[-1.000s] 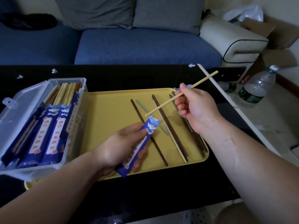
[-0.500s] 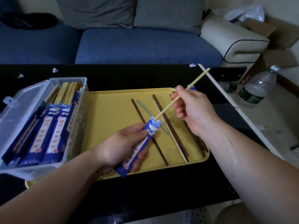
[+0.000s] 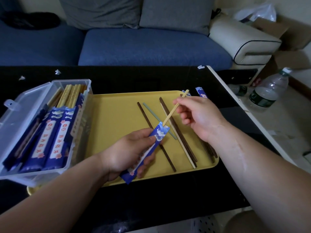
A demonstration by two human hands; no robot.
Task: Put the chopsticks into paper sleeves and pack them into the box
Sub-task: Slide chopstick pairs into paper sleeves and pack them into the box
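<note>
Head cam view, going from the left side of the frame: a clear plastic box point(image 3: 70, 80) sits open at the left edge, overlapping the yellow tray point(image 3: 114, 118). Inside it there's a row of already sleeved chopsticks point(image 3: 55, 138) in blue wrappers, plus some bare yellowish sticks point(image 3: 72, 95) lying toward the back.

Lower middle, the left hand point(image 3: 124, 153) is curled round a blue paper sleeve point(image 3: 159, 134), thumb on top and fingers underneath, holding it at a slant above the tray with the open end pointing up and to the right. A light wooden chopstick point(image 3: 170, 116) has its lower tip right at that opening; looks like it's just inside, though it's hard to say how far.

Right of centre, the right hand point(image 3: 200, 118) pinches the upper part of that chopstick between thumb and fingertips, other fingers loosely curled.

Under both hands, loose dark chopsticks point(image 3: 176, 130) and one pale bluish one point(image 3: 151, 111) lie scattered on the tray. A couple of spare sleeves point(image 3: 201, 93) poke out at the tray's upper right corner. Far right, a water bottle point(image 3: 267, 91) stands on the floor, off the black table point(image 3: 151, 199).
</note>
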